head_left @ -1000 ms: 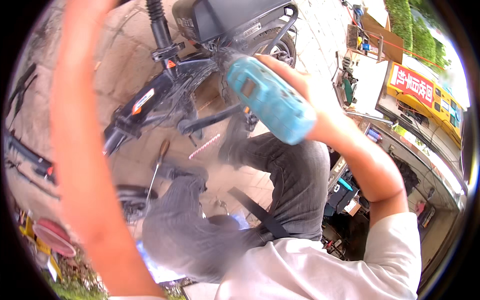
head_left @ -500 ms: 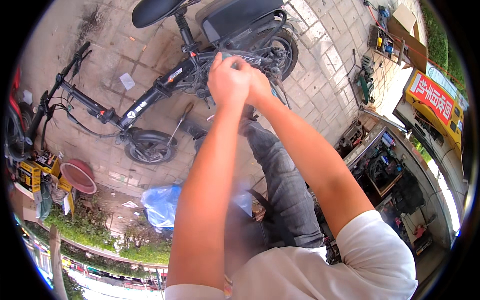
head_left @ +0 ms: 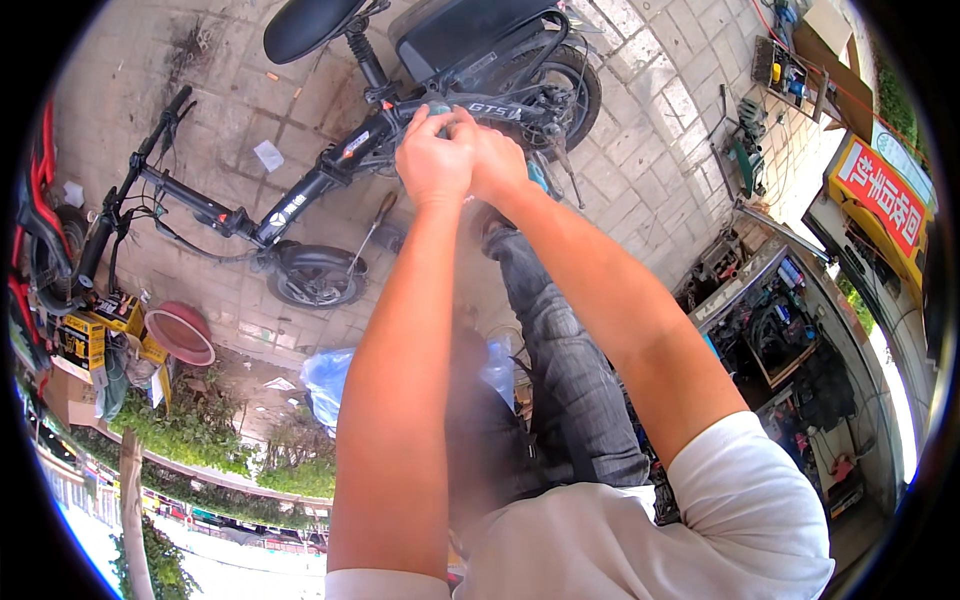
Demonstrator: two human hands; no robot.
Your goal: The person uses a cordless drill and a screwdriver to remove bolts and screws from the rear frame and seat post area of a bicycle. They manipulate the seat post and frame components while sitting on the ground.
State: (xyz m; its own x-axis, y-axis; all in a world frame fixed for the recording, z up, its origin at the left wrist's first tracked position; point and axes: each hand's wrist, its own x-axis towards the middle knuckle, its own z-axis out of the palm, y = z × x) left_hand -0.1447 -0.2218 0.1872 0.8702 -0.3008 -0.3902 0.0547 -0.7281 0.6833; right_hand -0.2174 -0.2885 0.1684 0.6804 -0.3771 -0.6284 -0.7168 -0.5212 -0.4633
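My left hand (head_left: 432,165) is closed over the top of a teal power tool (head_left: 536,178), beside my right hand (head_left: 492,162), whose fingers are wrapped on the same tool. Both hands meet at the middle of the black folding electric bike (head_left: 311,185), just below its battery case (head_left: 465,35). The hands and forearms hide most of the tool, and its working tip cannot be made out. A long screwdriver (head_left: 371,231) stands near the small front wheel (head_left: 310,283), left of my hands. The rear wheel (head_left: 570,105) is to the right.
Red vehicle (head_left: 38,170) at left, with boxes (head_left: 80,340) and a pink basin (head_left: 175,330). Blue plastic bag (head_left: 327,380) near my legs. A cluttered cart (head_left: 775,340) and yellow sign board (head_left: 880,200) stand right. Toolbox (head_left: 780,70) and cardboard lie upper right, on paving (head_left: 660,120).
A second ago my left arm was raised at the far left; it has come across to join my right hand on the tool. The view has widened, and both hands have shifted slightly left.
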